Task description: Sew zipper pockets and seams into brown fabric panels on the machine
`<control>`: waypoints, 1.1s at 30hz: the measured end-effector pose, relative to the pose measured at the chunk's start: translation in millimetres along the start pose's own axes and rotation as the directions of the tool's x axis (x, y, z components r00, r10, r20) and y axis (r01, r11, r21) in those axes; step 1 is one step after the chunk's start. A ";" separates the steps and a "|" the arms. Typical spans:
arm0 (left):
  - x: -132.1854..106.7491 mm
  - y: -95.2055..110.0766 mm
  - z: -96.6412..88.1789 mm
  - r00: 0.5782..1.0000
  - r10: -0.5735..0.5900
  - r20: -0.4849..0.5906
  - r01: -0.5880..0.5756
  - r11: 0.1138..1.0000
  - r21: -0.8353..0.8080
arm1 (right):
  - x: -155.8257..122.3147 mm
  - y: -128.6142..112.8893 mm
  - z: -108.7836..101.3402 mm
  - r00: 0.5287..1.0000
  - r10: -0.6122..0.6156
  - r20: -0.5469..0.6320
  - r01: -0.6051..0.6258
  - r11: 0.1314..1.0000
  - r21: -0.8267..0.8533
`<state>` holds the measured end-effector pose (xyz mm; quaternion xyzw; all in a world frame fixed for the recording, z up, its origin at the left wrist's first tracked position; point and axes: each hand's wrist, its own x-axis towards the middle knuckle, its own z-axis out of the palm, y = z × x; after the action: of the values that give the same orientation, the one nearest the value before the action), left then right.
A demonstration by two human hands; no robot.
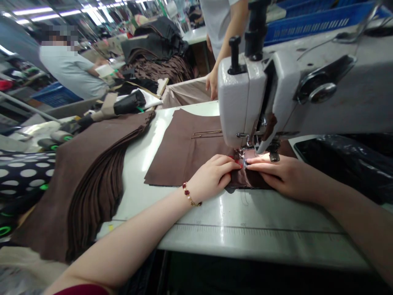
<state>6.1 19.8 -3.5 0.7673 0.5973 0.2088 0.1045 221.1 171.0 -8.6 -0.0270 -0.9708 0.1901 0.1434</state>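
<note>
A brown fabric piece [184,151] with a zipper lies on the white sewing table [227,221], running under the needle of a white sewing machine [245,98]. My left hand [211,177], with a beaded bracelet at the wrist, pinches a folded edge of this fabric just in front of the presser foot [244,152]. My right hand [281,174] lies on the fabric from the right, its fingers stretched flat and pressed down, fingertips meeting those of the left hand.
A thick stack of brown cut pieces [89,172] lies at the left of the table. Black plastic [346,159] sits right of the machine. Another person's hand [212,84] rests at the table's far edge; a second person [72,69] stands far left. Blue crates [307,20] are behind.
</note>
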 end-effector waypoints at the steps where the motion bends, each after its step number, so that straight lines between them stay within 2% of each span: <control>1: -0.7 0.0 -0.5 1.000 0.017 0.012 -0.017 1.000 0.018 | -0.1 0.5 -0.6 1.000 0.022 -0.003 -0.022 1.000 0.014; 11: -4.7 -1.2 -2.4 0.992 0.114 0.058 -0.122 0.980 0.157 | 2.4 4.3 -2.0 0.998 -0.046 0.047 0.045 0.999 0.013; 20: -8.1 -8.2 -13.4 0.958 0.230 0.169 -0.255 0.956 0.146 | 1.5 7.2 -3.3 0.996 -0.062 0.060 0.059 0.997 0.050; 24: -7.9 -11.0 -17.1 0.946 0.248 0.210 -0.279 0.951 0.132 | 1.0 8.1 -3.6 0.995 -0.069 0.075 0.066 0.997 0.044; 33: -7.6 -11.2 -16.7 0.950 0.260 0.172 -0.279 0.955 0.103 | 1.0 7.3 -4.5 0.995 -0.057 0.078 0.053 0.998 0.045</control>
<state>-12.6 13.9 5.3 0.8608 0.4886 0.1221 0.0730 221.5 179.5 -7.1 0.0103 -0.9718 0.2080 0.1108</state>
